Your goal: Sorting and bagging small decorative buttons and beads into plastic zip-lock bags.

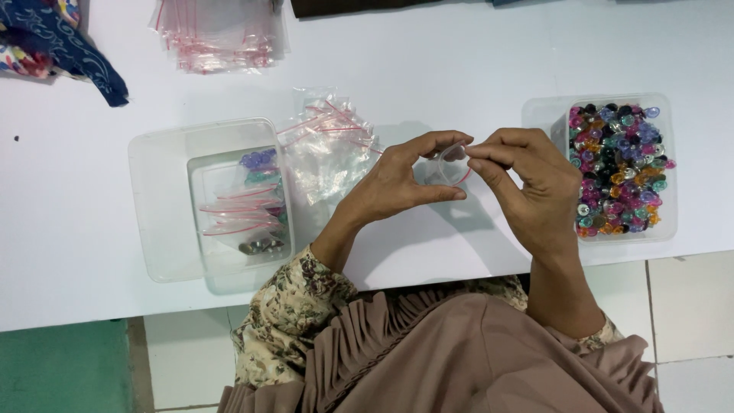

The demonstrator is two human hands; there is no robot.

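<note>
We pinch a small clear zip bag point(449, 164) between both hands above the white table point(459, 61): left hand point(397, 183) steadying it, right hand point(527, 180) gripping its mouth, the tub of coloured gems point(619, 168) close beside for easy reach.

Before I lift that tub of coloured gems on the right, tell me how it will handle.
The clear tub is filled with gems, so probably heavy for its size. It has no lid, so tilting would likely spill them. Its thin plastic walls may flex.
</note>
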